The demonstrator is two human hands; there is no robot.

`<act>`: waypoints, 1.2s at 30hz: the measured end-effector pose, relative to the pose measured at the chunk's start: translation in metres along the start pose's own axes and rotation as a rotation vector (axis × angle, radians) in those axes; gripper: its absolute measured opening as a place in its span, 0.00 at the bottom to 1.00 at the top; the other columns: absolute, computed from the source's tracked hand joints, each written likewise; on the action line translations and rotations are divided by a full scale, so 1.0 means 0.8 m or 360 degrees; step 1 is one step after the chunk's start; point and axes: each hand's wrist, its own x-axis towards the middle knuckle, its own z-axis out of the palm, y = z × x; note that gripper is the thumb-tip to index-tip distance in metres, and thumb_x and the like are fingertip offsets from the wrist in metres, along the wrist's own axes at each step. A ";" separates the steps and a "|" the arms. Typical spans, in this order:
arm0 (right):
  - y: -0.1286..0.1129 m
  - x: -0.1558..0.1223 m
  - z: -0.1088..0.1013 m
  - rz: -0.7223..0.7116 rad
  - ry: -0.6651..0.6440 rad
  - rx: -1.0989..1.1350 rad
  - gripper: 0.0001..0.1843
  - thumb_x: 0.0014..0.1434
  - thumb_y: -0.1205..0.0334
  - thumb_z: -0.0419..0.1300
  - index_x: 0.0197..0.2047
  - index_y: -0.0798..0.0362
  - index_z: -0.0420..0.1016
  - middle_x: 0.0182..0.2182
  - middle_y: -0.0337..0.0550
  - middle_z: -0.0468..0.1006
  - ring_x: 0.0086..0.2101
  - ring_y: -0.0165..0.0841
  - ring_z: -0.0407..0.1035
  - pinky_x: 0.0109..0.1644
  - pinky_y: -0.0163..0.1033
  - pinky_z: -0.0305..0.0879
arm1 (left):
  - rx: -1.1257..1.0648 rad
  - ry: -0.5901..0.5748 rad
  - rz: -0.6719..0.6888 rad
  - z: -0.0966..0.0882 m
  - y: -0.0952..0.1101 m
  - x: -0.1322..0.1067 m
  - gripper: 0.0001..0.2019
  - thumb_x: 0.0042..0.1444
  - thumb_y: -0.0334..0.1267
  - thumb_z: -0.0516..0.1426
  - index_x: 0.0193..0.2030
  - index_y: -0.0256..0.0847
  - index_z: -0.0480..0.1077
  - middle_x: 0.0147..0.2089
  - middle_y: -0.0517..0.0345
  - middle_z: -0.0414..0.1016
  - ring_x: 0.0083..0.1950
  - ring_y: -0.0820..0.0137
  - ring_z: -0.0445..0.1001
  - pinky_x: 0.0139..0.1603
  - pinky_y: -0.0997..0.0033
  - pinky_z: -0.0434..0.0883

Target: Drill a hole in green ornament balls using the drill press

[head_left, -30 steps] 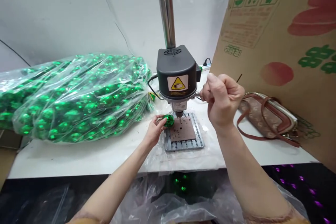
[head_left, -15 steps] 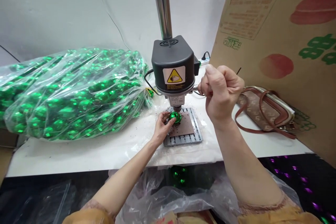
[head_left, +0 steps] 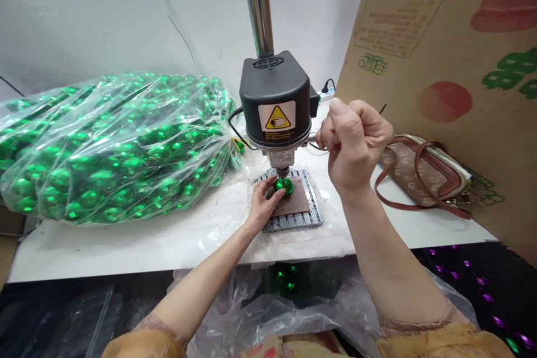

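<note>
"Moved over, see? We now have the shiny green ball (head_left: 284, 185) right under the tip of the drill bit (head_left: 283, 172), not off to one side."

"What are our fingers doing?"

"Our left fingers (head_left: 268, 193) curl over the ball and hold it tight. Our left hand (head_left: 263, 208) is low, and the ball sits over a brown pad (head_left: 296, 210). We can't tell if the bit touches the ball."

"And our other hand?"

"Our right fingers (head_left: 338, 123) are shut in a fist. Our right hand (head_left: 354, 145) holds a thin metal handle (head_left: 314, 138) beside the drill."

"What's near them?"

"Under the pad we have a gray metal plate (head_left: 308, 207) with slots. Above the bit is a black drill top (head_left: 274, 95) with a yellow warning sticker, on a tall shiny pole (head_left: 257, 5)."

"And farther out?"

"On our white table (head_left: 126, 251), a big clear bag (head_left: 113, 145) full of green balls lies on the left. On the right, we see a brown purse (head_left: 423, 173) by a big cardboard box (head_left: 419, 22)."
</note>
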 end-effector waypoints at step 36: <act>0.024 -0.034 -0.020 -0.0360 -0.0054 0.0088 0.29 0.61 0.61 0.62 0.18 0.53 0.47 0.13 0.31 0.49 0.16 0.21 0.47 0.21 0.36 0.48 | 0.0109 -0.0278 0.0243 -0.001 -0.011 -0.009 0.25 0.53 0.47 0.70 0.55 0.44 0.72 0.60 0.48 0.74 0.73 0.52 0.63 0.75 0.52 0.56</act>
